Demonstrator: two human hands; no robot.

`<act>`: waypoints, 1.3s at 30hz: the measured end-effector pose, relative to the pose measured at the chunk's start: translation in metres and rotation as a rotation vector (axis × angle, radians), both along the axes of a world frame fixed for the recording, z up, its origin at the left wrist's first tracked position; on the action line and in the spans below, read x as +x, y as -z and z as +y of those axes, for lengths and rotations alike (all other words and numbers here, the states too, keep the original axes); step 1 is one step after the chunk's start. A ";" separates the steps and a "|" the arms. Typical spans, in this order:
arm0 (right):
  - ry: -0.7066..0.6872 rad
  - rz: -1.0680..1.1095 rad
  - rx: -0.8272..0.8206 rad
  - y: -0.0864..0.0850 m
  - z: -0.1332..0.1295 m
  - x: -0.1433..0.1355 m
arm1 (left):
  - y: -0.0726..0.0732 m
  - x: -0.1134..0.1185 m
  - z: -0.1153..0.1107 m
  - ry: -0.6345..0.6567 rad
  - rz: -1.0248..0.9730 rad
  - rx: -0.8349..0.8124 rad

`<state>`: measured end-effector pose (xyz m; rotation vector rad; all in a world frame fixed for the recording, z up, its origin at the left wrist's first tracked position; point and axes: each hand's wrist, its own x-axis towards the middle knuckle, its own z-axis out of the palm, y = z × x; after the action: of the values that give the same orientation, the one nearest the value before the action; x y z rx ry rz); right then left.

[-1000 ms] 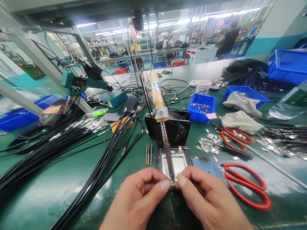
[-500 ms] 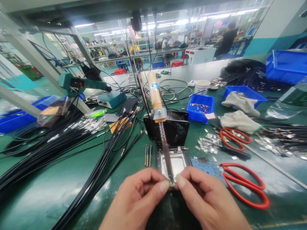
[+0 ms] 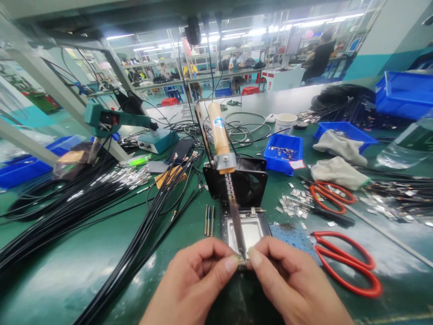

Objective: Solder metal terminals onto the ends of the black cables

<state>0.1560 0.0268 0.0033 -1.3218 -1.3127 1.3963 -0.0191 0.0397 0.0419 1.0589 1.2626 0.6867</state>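
My left hand is closed in a pinch at the tip of a soldering iron. Opposite it, my right hand pinches too, thumb against forefinger. Between the two sets of fingertips is a small metallic piece, mostly covered, so its kind and which hand grips it do not show. The wooden-handled iron is clamped on a metal stand and slants down to the fingertips. Beneath its tip lies a shallow metal tray, and a black fan stands behind.
Black cables spread across the left side. On the right lie red-handled scissors, a second red-handled pair, loose metal connectors and gloves. A blue bin and a paper cup stand farther back.
Both hands stay almost in place at the iron's tip. The view has shifted very slightly; otherwise the bench looks the same.
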 end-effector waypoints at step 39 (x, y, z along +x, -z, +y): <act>-0.039 0.036 -0.089 0.002 -0.004 0.002 | 0.004 -0.004 0.003 0.075 0.042 0.041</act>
<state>0.1581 0.0231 0.0018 -1.3301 -1.2714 1.5135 -0.0231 0.0423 0.0376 1.1543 1.2429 0.6385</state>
